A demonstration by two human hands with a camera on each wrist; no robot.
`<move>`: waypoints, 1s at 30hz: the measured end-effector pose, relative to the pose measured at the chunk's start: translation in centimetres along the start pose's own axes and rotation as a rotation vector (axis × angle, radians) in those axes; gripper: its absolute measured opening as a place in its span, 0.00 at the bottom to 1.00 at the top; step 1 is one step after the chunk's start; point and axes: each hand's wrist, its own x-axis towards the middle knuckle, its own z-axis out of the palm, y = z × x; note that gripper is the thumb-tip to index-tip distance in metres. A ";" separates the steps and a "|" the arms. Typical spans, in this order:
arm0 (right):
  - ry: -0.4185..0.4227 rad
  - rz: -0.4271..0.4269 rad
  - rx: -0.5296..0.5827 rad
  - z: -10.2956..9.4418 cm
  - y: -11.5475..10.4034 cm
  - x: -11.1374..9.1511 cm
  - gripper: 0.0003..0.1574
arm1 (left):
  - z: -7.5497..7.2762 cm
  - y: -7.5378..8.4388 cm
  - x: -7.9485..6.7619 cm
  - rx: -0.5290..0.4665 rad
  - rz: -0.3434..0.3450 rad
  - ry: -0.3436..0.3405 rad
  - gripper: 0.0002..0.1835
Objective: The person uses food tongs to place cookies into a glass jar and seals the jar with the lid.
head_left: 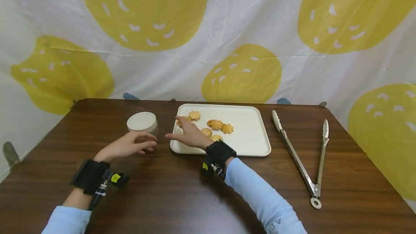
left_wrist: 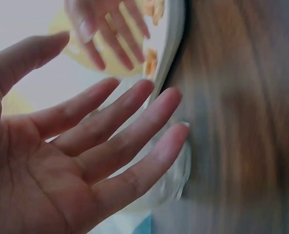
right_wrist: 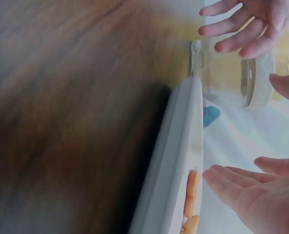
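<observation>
A clear glass jar [right_wrist: 222, 73] with a white lid [head_left: 141, 121] stands on the left part of the table. Just in front of it is my left hand [head_left: 126, 146], fingers loosely extended and nothing in them; the left wrist view shows its bare palm [left_wrist: 42, 180]. My right hand [head_left: 191, 134] hovers over the left end of a white tray [head_left: 248, 138], thumb and fingers spread apart and holding nothing. Several golden cookies [head_left: 227, 128] lie on the tray, some partly hidden behind this hand.
Metal tongs [head_left: 299, 161] with pale tips lie spread on the table right of the tray. The dark wooden table [head_left: 156, 198] ends at the back against a white cloth [head_left: 240, 17] with yellow fruit shapes.
</observation>
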 end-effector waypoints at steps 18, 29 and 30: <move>-0.022 -0.005 -0.045 3.1 -1.8 0.6 0.53 | -1.4 -0.5 -1.2 0.116 -0.320 0.351 0.57; -0.075 -0.040 0.027 4.1 -2.9 1.1 0.53 | -0.5 -0.5 0.8 0.120 -0.209 0.445 0.56; -0.075 -0.041 0.032 4.1 -2.9 1.1 0.53 | -0.5 -0.5 0.9 0.121 -0.213 0.449 0.55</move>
